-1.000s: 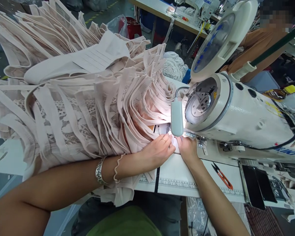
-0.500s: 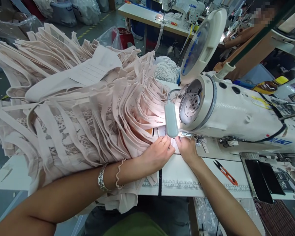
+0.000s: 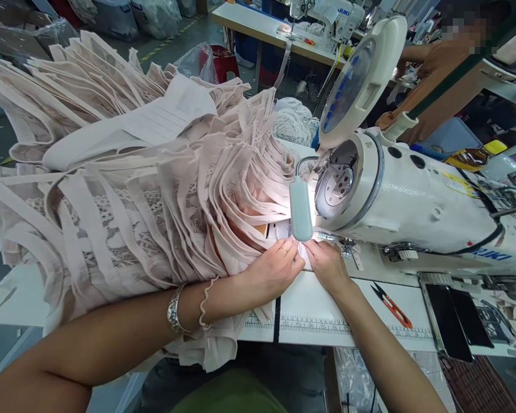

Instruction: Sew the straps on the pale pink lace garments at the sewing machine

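Observation:
Under the lamp of a white sewing machine, both of my hands meet at the needle area, partly covered by a pale green lamp housing. My left hand pinches the edge of a pale pink fabric piece. Close beside it, my right hand has its fingers pressed on the same fabric, their tips partly hidden. A large heap of pale pink lace garments lies to the left, against my left forearm. The needle and presser foot are hard to see.
Orange thread snips lie on the table right of my right forearm, near a dark phone-like slab. A ruler strip runs along the front edge. Behind stand another sewing machine, white lace and a co-worker.
The view has shifted slightly. My right-hand fingers have drawn in a little over the fabric; my left hand stays nearly in place. The co-worker's arm in the background has moved.

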